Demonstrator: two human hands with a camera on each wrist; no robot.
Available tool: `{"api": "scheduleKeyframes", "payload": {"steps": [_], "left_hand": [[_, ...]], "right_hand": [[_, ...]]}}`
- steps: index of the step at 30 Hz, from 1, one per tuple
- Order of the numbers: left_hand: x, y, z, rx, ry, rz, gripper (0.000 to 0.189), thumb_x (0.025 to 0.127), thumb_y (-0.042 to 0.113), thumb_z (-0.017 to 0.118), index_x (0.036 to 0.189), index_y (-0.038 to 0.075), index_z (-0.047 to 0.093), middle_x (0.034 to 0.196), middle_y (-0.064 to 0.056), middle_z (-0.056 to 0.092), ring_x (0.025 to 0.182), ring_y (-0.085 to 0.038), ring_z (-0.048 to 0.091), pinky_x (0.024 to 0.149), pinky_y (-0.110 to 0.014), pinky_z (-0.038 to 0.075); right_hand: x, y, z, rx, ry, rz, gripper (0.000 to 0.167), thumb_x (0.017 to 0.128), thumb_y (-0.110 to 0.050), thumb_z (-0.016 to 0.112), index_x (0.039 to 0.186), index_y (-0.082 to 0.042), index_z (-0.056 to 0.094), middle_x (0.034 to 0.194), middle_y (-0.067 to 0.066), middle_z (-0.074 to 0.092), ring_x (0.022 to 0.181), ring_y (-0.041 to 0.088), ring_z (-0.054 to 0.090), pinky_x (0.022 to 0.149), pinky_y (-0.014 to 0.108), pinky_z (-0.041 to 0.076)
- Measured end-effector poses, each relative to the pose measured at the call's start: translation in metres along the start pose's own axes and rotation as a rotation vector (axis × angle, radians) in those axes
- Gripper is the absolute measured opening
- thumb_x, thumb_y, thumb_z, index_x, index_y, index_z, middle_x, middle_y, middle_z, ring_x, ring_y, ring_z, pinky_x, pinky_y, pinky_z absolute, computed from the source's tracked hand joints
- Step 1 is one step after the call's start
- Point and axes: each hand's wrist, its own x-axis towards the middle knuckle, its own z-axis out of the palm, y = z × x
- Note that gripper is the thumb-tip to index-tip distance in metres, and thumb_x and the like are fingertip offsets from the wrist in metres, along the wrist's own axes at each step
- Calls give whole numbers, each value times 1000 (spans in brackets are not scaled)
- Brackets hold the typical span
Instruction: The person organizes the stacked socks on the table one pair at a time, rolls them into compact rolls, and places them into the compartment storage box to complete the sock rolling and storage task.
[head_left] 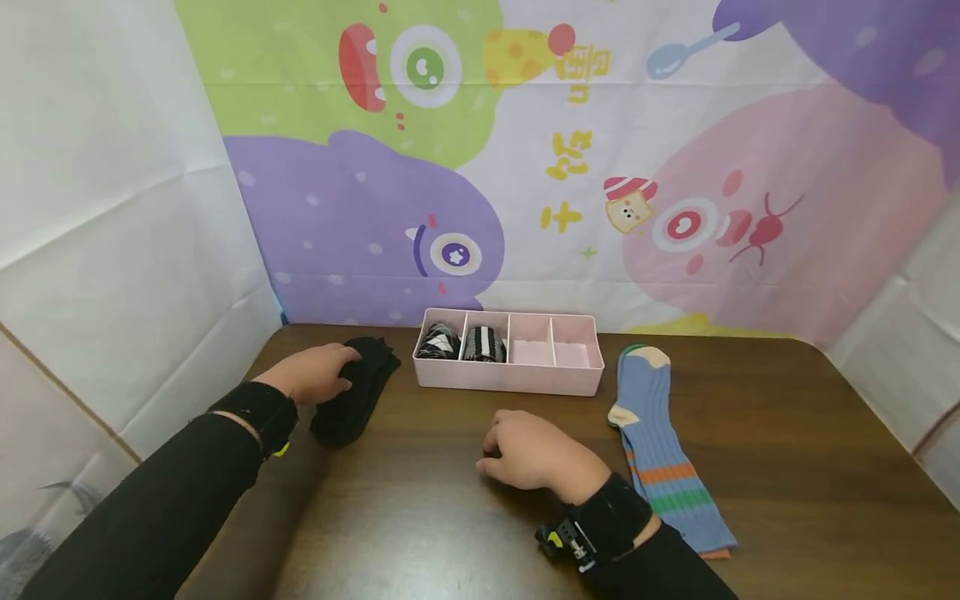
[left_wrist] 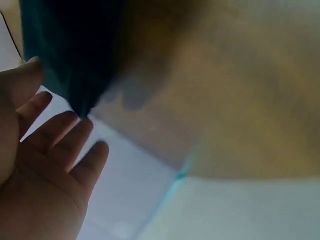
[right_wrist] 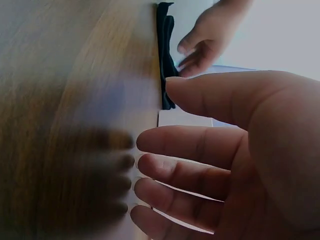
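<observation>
A pair of black socks [head_left: 347, 412] lies flat on the table at the left, one layered on the other in the right wrist view. My left hand [head_left: 311, 375] is right at their upper side in the head view; its fingers are loosely bent and not closed round the cloth. In the left wrist view the fingertips [left_wrist: 85, 127] overlap the dark sock end [left_wrist: 80, 95]. My right hand [head_left: 532, 450] hovers low over the middle of the table, holding nothing. Its fingers [right_wrist: 185, 145] are relaxed and slightly spread in the right wrist view.
A pink four-compartment box [head_left: 510, 377] stands at the back; its two left compartments hold rolled black-and-white socks [head_left: 484, 344]. Blue socks [head_left: 660, 433] with orange and green stripes lie at the right. A cartoon-print cloth [head_left: 525, 275] hangs behind the brown table [head_left: 420, 517].
</observation>
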Motion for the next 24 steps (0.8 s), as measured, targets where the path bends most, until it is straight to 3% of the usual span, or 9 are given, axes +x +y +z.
{"api": "scheduleKeyframes", "payload": {"steps": [4, 8, 11, 17, 24], "left_hand": [[-1, -15, 14, -62, 19, 21, 54, 98, 9, 68, 146, -7, 49, 150, -33, 44, 140, -49, 40, 112, -59, 35], [1, -14, 24, -95, -16, 19, 60, 100, 11, 65, 152, -7, 41, 157, -35, 32, 144, -52, 31, 114, -61, 29], [1, -6, 27, -116, -35, 2, 62, 103, 17, 62, 155, -5, 38, 160, -34, 27, 146, -51, 29, 114, -62, 28], [-4, 14, 33, -84, -22, 13, 63, 104, 26, 61, 156, -1, 38, 160, -34, 27, 146, -53, 28, 115, -64, 25], [-14, 39, 39, -69, 5, 20, 60, 103, 25, 62, 154, -1, 43, 158, -34, 32, 144, -52, 33, 114, -62, 28]], "right_hand": [[1, -7, 2, 2, -36, 15, 19, 96, -30, 72, 94, -12, 79, 85, -6, 57, 79, 13, 56, 75, 34, 50], [3, -13, 4, 8, -96, 17, 28, 99, -31, 68, 76, -16, 67, 69, -6, 52, 64, 12, 50, 64, 33, 45], [3, -15, 4, 4, -98, 21, 34, 101, -29, 65, 70, -18, 61, 64, -6, 50, 60, 12, 48, 62, 32, 43], [0, -16, -1, -37, -84, 28, 31, 101, -28, 66, 72, -17, 64, 66, -6, 54, 63, 12, 53, 66, 34, 47], [-5, -27, 0, -102, -122, 50, 27, 97, -37, 70, 85, -14, 74, 85, -2, 64, 82, 17, 63, 78, 37, 53]]}}
